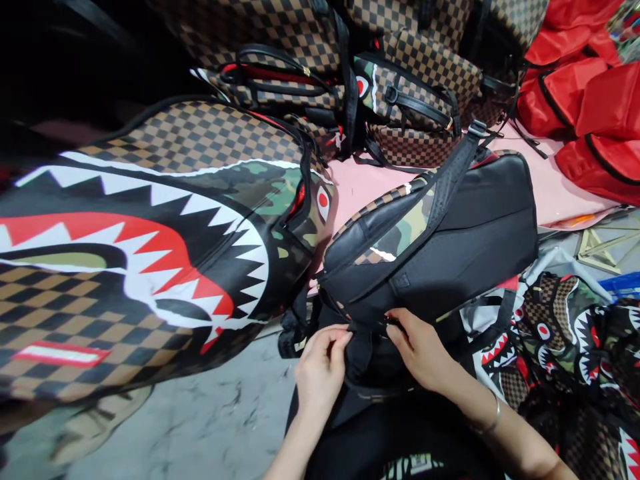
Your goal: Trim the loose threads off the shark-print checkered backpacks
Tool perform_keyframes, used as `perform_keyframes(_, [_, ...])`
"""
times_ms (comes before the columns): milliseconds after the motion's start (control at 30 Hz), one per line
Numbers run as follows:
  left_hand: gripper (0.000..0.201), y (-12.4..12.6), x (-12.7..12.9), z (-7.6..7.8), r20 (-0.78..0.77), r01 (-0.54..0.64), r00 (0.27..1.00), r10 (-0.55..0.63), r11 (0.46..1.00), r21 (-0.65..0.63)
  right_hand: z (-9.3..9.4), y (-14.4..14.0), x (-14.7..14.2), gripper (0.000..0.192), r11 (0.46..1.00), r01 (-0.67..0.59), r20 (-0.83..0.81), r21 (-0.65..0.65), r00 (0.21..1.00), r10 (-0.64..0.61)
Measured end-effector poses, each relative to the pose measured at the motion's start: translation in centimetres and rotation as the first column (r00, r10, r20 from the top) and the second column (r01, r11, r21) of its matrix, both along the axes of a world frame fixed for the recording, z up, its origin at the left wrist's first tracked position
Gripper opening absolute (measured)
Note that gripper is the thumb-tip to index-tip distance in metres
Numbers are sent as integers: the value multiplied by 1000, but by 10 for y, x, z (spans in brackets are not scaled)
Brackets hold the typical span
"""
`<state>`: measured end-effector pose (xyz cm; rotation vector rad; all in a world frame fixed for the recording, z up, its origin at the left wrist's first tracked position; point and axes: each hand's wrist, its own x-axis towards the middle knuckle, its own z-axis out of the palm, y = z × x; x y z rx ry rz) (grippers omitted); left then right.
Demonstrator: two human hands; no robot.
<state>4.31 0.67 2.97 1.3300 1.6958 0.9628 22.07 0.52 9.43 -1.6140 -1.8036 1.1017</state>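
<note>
A black bag (480, 227) lay at three o'clock in the view, its plain dark panel facing up and a padded strap (447, 177) slanting across it from one o'clock toward seven o'clock on the bag; the pink table (350, 183) showed beyond it. The left hand (320, 370) was at six o'clock, thumb and forefinger pinched together on a bit of black cloth (359, 350) by the bag's near edge. The right hand (420, 350) was at five o'clock, its thumb and forefinger curled toward each other with a narrow space between the tips, close against the same dark edge; whether they gripped anything there could not be told, black lying against black. A bangle (495, 415) circled the right wrist. At nine o'clock a large bag with a toothed mouth (170, 267) filled the side, near the black bag's left end. Checked bags (425, 57) were crowded together at twelve o'clock, red bags (607, 100) were heaped at two o'clock, and a jumble of patterned bags (550, 333) sat at four o'clock. Grey floor (215, 420) showed at seven o'clock, with a blurred tan shoe (103, 420) at eight o'clock.
</note>
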Motion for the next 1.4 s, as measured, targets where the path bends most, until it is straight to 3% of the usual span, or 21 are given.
perform_keyframes(100, [14,-2,0,-6,149,-160,974,171,984,-85,-5,-4,-1,21,999,-22,94,-25,995,24])
perform_keyframes(200, [24,-1,6,-14,246,-242,928,279,955,-171,-13,-7,-6,15,999,-24,201,-40,979,32])
perform_keyframes(367, [44,2,16,-14,448,-279,786,425,892,-356,-32,-14,-18,14,997,-78,234,-16,969,80])
perform_keyframes(500, [51,4,18,-7,520,-289,696,496,855,-430,-42,-17,-23,16,990,-135,285,41,951,118])
perform_keyframes(767, [50,4,21,-4,547,-325,627,555,824,-464,-42,-13,-22,17,968,-219,369,125,916,159])
perform_keyframes(1000, [48,5,23,3,556,-324,630,543,834,-447,-44,-10,-23,16,956,-249,401,154,900,169])
perform_keyframes(1233, [37,2,21,-1,560,-349,635,531,845,-406,-47,-10,-23,22,939,-272,424,212,891,162])
perform_keyframes(1400, [42,1,15,4,605,-232,583,543,824,-516,-45,-13,-18,22,952,-229,399,205,907,133])
